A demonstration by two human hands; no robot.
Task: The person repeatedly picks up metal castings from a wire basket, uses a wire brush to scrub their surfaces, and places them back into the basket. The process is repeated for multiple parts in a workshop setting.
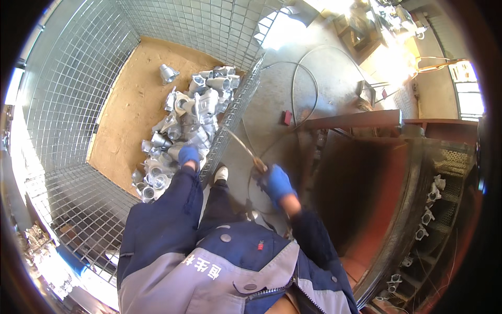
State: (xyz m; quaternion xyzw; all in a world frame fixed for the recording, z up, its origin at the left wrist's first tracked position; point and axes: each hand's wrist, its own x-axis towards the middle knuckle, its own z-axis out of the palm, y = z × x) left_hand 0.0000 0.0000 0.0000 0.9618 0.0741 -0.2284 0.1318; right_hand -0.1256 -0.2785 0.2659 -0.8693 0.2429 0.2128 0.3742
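Stands beside a tall grey wire-mesh cage [198, 23], a white shoe [221, 173] planted just outside its right wall. Reaches into the cage near its lower right corner with the blue-gloved left hand [189, 155], set low on a heap of silver tubular metal castings [207, 103]. Cannot tell whether apart, together or closed on one casting: left fingers mostly hidden behind the back of the glove.

Holds, in the blue-gloved right hand [278, 183], a slender pale metal tube with a brownish handle [242, 144], just outside the cage's right wall, right fingers clamped around the handle. Grips only at that end, apparently to leave the length free and aimed toward the cage; cannot tell whether touching the mesh at the tip.

Inside the cage, castings heaped mainly along the right wall, perhaps for easy reach from that side; one silver cup-shaped casting [168, 74] apart, nearer the far wall. Beneath them, a flat brown sheet [123, 104], probably meant to stop parts catching in the mesh.

To the right of the cage, a thin grey hose [294, 89] looped slack on the grey floor [274, 93], perhaps for freedom of movement; farther right, beyond a dark red metal structure [361, 120], more silver castings [433, 190] spaced along a dark rack [448, 161].
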